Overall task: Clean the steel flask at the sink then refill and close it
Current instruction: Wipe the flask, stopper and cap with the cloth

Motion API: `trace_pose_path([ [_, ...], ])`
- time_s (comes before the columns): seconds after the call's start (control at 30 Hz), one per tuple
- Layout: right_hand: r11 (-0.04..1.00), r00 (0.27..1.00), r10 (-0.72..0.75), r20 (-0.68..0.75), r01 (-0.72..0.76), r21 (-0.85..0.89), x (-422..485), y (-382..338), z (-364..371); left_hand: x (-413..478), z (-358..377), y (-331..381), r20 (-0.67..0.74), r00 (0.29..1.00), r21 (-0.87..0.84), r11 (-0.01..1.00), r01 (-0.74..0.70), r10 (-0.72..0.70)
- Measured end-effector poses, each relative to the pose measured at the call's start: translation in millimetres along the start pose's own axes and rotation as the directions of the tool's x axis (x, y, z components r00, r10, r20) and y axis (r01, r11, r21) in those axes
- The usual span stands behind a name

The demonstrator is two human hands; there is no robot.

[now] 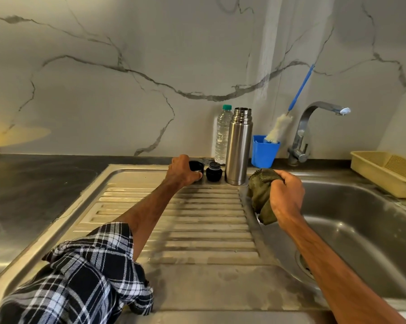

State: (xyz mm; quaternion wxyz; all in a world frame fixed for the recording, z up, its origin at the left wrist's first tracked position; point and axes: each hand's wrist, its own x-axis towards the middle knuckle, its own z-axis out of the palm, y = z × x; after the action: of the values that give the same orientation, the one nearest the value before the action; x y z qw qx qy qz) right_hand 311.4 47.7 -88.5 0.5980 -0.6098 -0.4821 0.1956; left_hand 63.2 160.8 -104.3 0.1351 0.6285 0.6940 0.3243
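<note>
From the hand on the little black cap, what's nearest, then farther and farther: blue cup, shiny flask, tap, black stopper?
1. Black stopper, just right of the left hand, which grips the black cap.
2. Steel flask, next along to the right.
3. Blue cup, by the wall past the flask.
4. Tap, farthest to the right.

- A home kitchen, seen at the washing-up spot.
- A stainless steel sink (361, 206) lies beneath the right grip (287, 195), and its ribbed draining board (197, 230) runs under the left grip (182, 171).
- A curved tap (302, 127) stands beyond the right grip, against a marble-veined wall (127, 66).
- A bottle brush (279, 128) in a blue cup (264, 153) stands beyond and between the grips.
- A dark counter (33, 188) stretches left of the left grip.
- A plastic basket (375, 171) sits right of the right grip, which holds a green cloth (261, 195).
</note>
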Motion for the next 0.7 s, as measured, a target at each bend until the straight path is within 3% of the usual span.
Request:
trace_pose_path([
  [0.23,0.999,0.999,0.039,0.003,-0.039,-0.002,4,4,0,1,-2,-4,0.026,1.0,0.025,1.0,-0.012,0.011],
  [0.37,0.985,0.985,0.17,0.003,-0.17,0.022,8,8,0,-11,-7,3,0.028,1.0,0.034,0.999,-0.015,0.014],
  [0.43,0.943,0.948,0.316,0.026,-0.317,0.101,13,10,-3,-23,-6,8,0.011,1.0,0.054,0.998,-0.027,0.026],
  [0.53,0.785,0.835,0.527,0.154,-0.549,0.288,17,11,-11,-47,-4,19,-0.054,0.995,0.073,0.994,-0.077,0.081],
  [0.6,0.736,0.798,0.562,0.216,-0.602,0.311,16,14,-15,-63,-2,30,-0.091,0.987,0.072,0.99,-0.123,0.13],
  [0.7,0.781,0.815,0.528,0.239,-0.577,0.239,12,16,-27,-88,1,48,-0.149,0.966,0.054,0.977,-0.207,0.213],
])
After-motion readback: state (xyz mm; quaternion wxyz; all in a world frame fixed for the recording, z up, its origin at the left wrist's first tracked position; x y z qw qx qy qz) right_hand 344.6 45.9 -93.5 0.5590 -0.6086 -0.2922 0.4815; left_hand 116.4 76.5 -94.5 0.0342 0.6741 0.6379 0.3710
